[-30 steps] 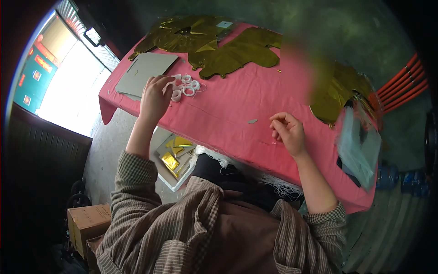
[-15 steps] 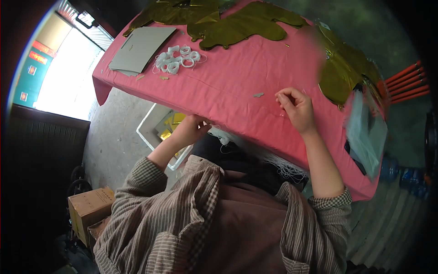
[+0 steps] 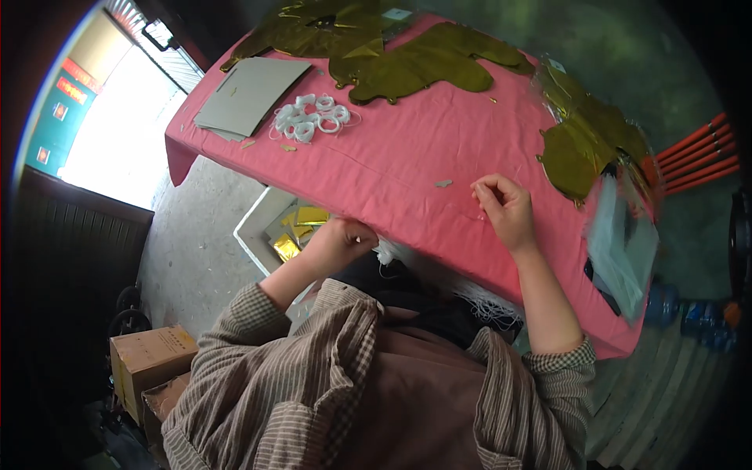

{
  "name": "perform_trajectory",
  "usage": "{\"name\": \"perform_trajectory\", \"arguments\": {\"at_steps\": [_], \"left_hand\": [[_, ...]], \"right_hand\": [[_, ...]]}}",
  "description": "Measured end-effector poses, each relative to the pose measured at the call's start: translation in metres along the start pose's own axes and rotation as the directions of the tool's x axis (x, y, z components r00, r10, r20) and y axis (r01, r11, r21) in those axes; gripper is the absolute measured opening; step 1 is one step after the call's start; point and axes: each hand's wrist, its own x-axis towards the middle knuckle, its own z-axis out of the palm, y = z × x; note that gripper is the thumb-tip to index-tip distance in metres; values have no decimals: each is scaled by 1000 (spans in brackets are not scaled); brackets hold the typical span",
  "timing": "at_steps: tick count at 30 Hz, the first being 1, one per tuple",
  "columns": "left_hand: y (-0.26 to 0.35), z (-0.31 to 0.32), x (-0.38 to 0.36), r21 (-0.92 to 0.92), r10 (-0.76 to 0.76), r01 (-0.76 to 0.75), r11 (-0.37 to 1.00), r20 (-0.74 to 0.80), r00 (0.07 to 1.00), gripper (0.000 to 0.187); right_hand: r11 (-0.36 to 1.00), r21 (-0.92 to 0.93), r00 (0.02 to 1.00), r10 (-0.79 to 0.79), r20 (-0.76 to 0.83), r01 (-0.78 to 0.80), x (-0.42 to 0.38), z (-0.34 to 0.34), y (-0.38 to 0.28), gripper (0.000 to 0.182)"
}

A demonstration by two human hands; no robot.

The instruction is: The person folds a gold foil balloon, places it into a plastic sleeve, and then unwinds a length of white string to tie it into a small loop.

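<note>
My left hand (image 3: 338,247) is closed at the near edge of the pink-covered table (image 3: 392,168), its fingers curled together. White string (image 3: 387,252) hangs just beside those fingers, and more white string (image 3: 486,304) trails in my lap under the edge. Over the tabletop, my right hand (image 3: 507,210) holds thumb and forefinger pinched; whatever is between them is too small to make out. A small grey scrap (image 3: 443,183) lies just left of the right fingertips. Small coils of white string (image 3: 309,119) sit in a cluster farther left.
Grey cardboard sheets (image 3: 252,95) are stacked at the table's left. Flat gold foil balloons (image 3: 423,66) lie along the far side, with another gold balloon (image 3: 576,157) and clear plastic bags (image 3: 623,243) at right. A white bin (image 3: 252,235) with gold packets stands below the edge.
My left hand has moved slightly right and down along the table edge. My right hand has dropped a little in view, still pinched. The camera view has shifted slightly.
</note>
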Motion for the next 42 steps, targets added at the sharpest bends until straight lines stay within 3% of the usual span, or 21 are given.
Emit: {"name": "perform_trajectory", "arguments": {"at_steps": [6, 9, 11, 15, 17, 18, 21, 23, 24, 25, 26, 28, 29, 31, 33, 34, 36, 38, 39, 40, 42], "left_hand": [[80, -42, -12, -83, 119, -144, 986, -252, 960, 6], [109, -49, -1, -85, 254, -300, 950, -346, 903, 8], [127, -51, 10, -88, 394, -460, 883, -393, 831, 8], [131, -47, 33, -104, 438, -519, 849, -411, 800, 11], [125, -28, 43, -495, 331, -527, 691, -432, 839, 15], [135, -26, 35, -733, 198, -291, 615, -214, 957, 28], [135, 1, 43, -848, 220, -317, 424, -243, 945, 42], [143, 10, 45, -921, 221, -142, 364, -63, 973, 44], [146, 10, 48, -947, 269, -38, 318, 52, 962, 42], [147, 5, 44, -865, 194, 117, 487, 237, 952, 33], [150, -4, 41, -865, 198, 110, 489, 232, 952, 33], [152, -24, 36, -547, 109, -50, 836, 75, 991, 23], [148, -32, 36, -600, 95, -109, 792, -56, 994, 15], [141, -55, 39, -301, 203, -257, 918, -197, 959, 14], [134, -55, 47, -285, 215, -270, 920, -210, 954, 15], [127, -44, 53, -426, 199, -259, 867, -181, 963, 16], [136, -24, 53, -592, 198, -218, 776, -99, 975, 19], [133, -10, 49, -588, 244, -127, 799, 123, 962, 21], [136, -14, 48, -556, 261, -146, 818, 132, 956, 22], [138, -21, 47, -625, 211, -94, 775, 115, 971, 22], [135, -42, 47, -717, 172, -71, 693, 68, 983, 22]], "right_hand": [[987, -42, 959, -141, 246, 156, -6, 21, -53, 11], [999, 40, 887, -38, 460, 22, -13, 37, -96, 21], [995, 95, 876, -71, 478, 29, -15, 39, -108, 18], [954, 286, 856, -70, 512, -93, -17, 26, -126, 12], [857, 471, 856, -71, 512, -210, -13, 18, -133, 14], [865, 463, 858, -80, 508, -194, -12, 15, -140, 14], [890, 453, 918, -219, 330, 49, -5, 9, -154, 15], [792, -33, 786, -599, 149, 610, 6, 2, -153, 18], [787, -30, 781, -605, 152, 616, 12, -4, -156, 18], [725, -260, 769, -617, 166, 637, 17, -13, -158, 19], [619, -477, 759, -625, 183, 624, 20, -22, -160, 20], [622, -549, 798, -584, 151, 559, 15, -33, -153, 22], [643, -550, 840, -483, 248, 533, 11, -36, -140, 20], [661, -555, 863, -371, 343, 505, -2, -32, -119, 19], [961, 114, 806, -275, 524, 253, -12, -16, -109, 15], [961, 113, 806, -275, 525, 254, -13, -14, -115, 15], [872, 465, 881, -95, 464, -151, -18, -14, -135, 14], [784, 616, 946, -141, 292, -74, -6, -14, -124, 14], [960, 179, 947, -252, 198, 218, 5, -21, -119, 15], [847, -324, 906, -387, 170, 422, 11, -27, -112, 16], [890, -295, 926, -278, 254, 348, 5, -28, -108, 17]]}}
